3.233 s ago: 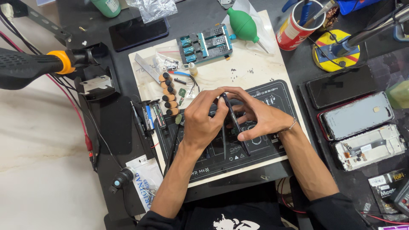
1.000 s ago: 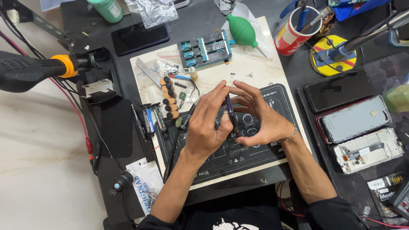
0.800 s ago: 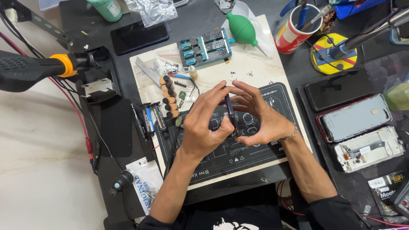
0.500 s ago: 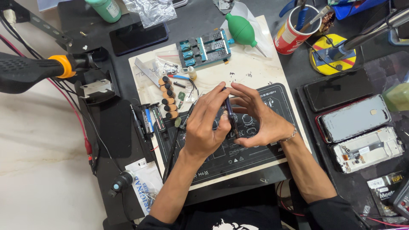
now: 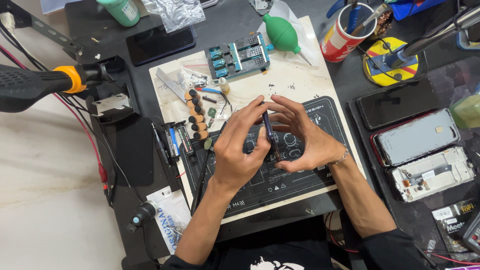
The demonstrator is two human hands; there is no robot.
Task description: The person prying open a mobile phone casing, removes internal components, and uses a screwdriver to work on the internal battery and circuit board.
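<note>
Here, at the centre of the bench, my left hand (image 5: 239,152) and right hand (image 5: 300,139) close together around a thin dark phone (image 5: 270,136) held on edge, fingers curled and thumbs pinching its sides, just above the black work mat (image 5: 300,182). The mat lies on a cream board (image 5: 300,80). At 12 o'clock sit a blue-green clamp jig (image 5: 239,55) and a green rubber blower (image 5: 281,33); at 1 o'clock, a red-and-white cup (image 5: 341,42) holding tools. At 3 o'clock lie a dark phone (image 5: 397,102), a grey phone back (image 5: 417,137) and an opened white frame (image 5: 432,172). At 9 o'clock a black tool with an orange collar (image 5: 45,85) juts in; at 7 o'clock a white printed packet (image 5: 170,217) rests on the dark table (image 5: 130,150), with pale marble floor (image 5: 45,200) beyond.
</note>
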